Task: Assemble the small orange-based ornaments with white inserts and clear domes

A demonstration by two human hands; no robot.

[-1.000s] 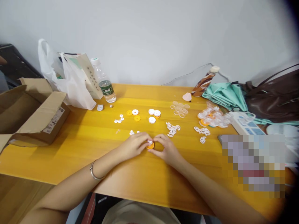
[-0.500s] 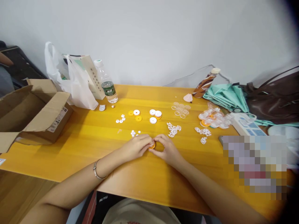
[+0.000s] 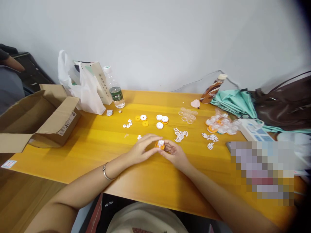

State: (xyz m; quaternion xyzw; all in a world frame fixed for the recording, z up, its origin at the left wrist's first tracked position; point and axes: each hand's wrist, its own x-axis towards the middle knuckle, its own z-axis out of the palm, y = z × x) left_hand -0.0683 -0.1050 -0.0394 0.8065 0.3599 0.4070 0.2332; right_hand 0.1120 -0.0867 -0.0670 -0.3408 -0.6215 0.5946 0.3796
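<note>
Between my two hands is a small round orange piece point(image 3: 159, 146) with a white part on its top. My left hand point(image 3: 142, 150) curls around its left side, thumb and fingers at its edge. My right hand point(image 3: 177, 155) grips it from the right, with its other fingers bent behind. Just beyond my left hand lie small white round parts point(image 3: 139, 137), partly hidden by the fingers. White discs point(image 3: 159, 125), some stacked over orange ones, lie farther back. To the right are flat white lattice pieces point(image 3: 179, 134) and clear rings point(image 3: 188, 116).
An open cardboard box point(image 3: 55, 119), a white plastic bag point(image 3: 89, 90) and a water bottle point(image 3: 116, 90) stand left. On the right are a pile of wrapped round pieces point(image 3: 222, 123), a brown drink bottle point(image 3: 213, 89), a green folded umbrella point(image 3: 235, 102) and a dark bag point(image 3: 284, 97).
The white part on top of the orange piece now shows plainly. My left fingers have lifted and opened wider around it. The view has shifted slightly.
</note>
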